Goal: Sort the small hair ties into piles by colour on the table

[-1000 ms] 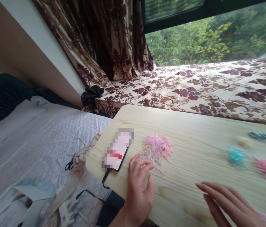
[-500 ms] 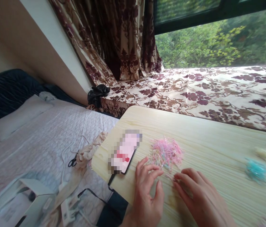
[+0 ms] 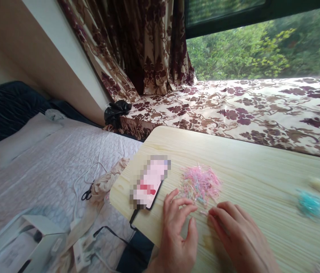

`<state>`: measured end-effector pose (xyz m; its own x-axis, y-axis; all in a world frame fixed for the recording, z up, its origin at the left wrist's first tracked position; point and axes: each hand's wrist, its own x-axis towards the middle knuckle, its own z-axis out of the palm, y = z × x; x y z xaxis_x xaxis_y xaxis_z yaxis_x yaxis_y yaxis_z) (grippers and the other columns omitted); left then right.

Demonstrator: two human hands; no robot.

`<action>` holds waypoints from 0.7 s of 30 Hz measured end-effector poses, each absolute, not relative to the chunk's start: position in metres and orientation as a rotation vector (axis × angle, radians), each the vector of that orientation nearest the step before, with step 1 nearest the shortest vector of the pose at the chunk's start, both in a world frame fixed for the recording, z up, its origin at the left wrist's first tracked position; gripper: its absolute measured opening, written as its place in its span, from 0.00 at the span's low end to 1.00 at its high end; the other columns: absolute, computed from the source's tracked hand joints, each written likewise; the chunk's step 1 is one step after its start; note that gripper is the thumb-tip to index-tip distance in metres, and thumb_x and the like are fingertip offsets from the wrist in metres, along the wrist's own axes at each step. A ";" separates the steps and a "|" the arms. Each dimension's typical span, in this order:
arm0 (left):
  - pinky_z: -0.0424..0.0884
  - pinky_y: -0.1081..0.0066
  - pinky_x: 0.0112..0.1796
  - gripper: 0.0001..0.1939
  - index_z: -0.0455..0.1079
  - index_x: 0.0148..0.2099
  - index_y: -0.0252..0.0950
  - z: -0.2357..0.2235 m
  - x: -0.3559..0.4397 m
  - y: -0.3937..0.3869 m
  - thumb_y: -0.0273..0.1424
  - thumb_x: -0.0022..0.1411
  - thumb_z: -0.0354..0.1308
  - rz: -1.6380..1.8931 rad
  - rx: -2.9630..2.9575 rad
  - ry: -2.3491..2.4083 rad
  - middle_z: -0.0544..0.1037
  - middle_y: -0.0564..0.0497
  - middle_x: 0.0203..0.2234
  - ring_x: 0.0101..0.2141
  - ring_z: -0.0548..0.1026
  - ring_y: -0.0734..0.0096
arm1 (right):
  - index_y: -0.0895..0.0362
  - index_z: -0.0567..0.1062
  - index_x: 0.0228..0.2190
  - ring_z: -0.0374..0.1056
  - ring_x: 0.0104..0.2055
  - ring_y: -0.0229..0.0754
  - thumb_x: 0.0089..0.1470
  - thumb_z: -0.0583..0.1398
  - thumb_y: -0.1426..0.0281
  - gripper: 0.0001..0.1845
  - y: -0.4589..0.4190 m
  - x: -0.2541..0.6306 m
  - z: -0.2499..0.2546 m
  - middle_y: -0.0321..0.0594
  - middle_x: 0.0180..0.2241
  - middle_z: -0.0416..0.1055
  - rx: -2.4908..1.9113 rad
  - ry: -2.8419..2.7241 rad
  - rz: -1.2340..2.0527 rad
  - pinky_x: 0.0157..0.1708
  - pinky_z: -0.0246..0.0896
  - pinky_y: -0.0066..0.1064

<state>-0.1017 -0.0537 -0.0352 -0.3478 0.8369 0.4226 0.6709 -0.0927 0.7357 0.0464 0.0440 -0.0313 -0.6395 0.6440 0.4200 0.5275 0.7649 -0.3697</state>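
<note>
**Wispy pastel heap (image 3: 201, 182) on a wood-grained desk (image 3: 264, 178)**

Thin, mostly pink strands tangle just beyond both hands. The left hand (image 3: 178, 231) curves nearby, fingers apart. The right hand (image 3: 238, 233) bunches its fingertips at a short pale strand (image 3: 203, 213); whether they pinch it, I cannot tell. A flat, slab-like phone (image 3: 151, 178) lies left.

The left hand (image 3: 177, 233) is bare, with slender fingers and a tapered thumb, and the strip of wrist in view is bare too. The right hand (image 3: 238, 233) is likewise bare, slim-fingered, with a smooth back.
</note>
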 end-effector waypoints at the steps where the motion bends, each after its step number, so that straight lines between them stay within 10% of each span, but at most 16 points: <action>1: 0.64 0.44 0.60 0.21 0.68 0.51 0.42 -0.035 -0.102 -0.054 0.17 0.62 0.49 1.424 1.679 1.996 0.76 0.48 0.46 0.62 0.62 0.57 | 0.51 0.73 0.30 0.68 0.32 0.39 0.66 0.52 0.66 0.14 0.044 0.047 -0.032 0.35 0.31 0.72 -0.887 -2.418 0.308 0.32 0.63 0.31; 21: 0.69 0.50 0.58 0.19 0.70 0.50 0.41 -0.036 -0.103 -0.054 0.17 0.63 0.50 1.439 1.747 2.032 0.77 0.47 0.46 0.62 0.66 0.58 | 0.51 0.77 0.29 0.74 0.32 0.37 0.61 0.59 0.61 0.12 0.041 0.075 -0.005 0.34 0.29 0.75 -1.017 -2.047 1.234 0.34 0.70 0.21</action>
<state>-0.1029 -0.0538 -0.0356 -0.3368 0.8129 0.4752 0.7181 -0.1047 0.6880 0.0747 0.0410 -0.0047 -0.5713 0.8184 0.0623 0.3270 0.2965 -0.8973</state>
